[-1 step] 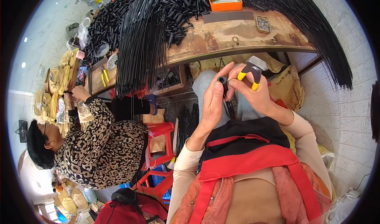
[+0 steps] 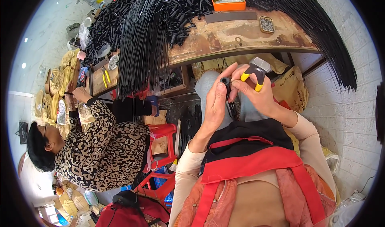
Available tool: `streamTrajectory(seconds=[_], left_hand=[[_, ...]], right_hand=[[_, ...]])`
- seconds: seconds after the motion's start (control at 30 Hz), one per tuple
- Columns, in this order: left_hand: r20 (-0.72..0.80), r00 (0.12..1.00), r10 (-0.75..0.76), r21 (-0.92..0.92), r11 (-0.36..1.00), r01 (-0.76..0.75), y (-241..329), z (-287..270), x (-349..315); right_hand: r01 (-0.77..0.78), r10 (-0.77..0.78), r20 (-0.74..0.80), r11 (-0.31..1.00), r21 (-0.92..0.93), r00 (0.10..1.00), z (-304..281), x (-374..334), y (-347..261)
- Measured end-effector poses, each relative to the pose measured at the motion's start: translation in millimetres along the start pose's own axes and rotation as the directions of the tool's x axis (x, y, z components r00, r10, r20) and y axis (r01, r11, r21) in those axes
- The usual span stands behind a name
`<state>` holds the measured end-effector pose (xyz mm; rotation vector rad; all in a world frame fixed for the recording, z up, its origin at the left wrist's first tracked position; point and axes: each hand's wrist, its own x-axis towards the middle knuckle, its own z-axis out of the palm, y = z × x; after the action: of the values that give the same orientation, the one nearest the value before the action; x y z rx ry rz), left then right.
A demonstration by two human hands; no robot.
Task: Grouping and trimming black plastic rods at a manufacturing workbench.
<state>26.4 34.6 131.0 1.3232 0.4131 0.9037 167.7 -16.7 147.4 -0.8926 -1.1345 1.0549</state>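
Note:
My left hand [image 2: 215, 104] is closed round a small black hollow plastic part [image 2: 225, 81], whose round open end faces up between thumb and fingers. Thin black strands hang below it, partly hidden by the hands. My right hand [image 2: 258, 96] holds a pair of pliers [image 2: 254, 69] with yellow-and-black handles, the metal head pointing away from me. The right thumb and index finger pinch close beside the black part's open end. Whatever tiny piece may be between those fingertips is too small to make out. Both hands are above my lap, just short of the wooden table [image 2: 224, 36].
On the table lie a heap of black plastic parts [image 2: 182, 14], bundles of long black strands [image 2: 142, 46], an orange box [image 2: 228, 4] and a small tin of metal bits [image 2: 266, 25]. A co-worker [image 2: 104, 146] sits at left near yellow-handled pliers [image 2: 106, 78] and a red stool [image 2: 164, 140].

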Motion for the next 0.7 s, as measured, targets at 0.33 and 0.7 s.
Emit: streamTrajectory(seconds=[0.33, 0.7], left_hand=[[0.060, 0.998, -0.001, -0.020, 1.000, 0.002, 1, -4, -1], [0.059, 0.998, 0.019, -0.128, 0.992, -0.011, -2, -22, 9]], right_hand=[[0.172, -0.171, 0.019, 0.974, -0.146, 0.985, -7, 3, -2], [-0.391, 0.525, 0.098, 0.734, -0.555, 0.845, -38, -14, -69]])
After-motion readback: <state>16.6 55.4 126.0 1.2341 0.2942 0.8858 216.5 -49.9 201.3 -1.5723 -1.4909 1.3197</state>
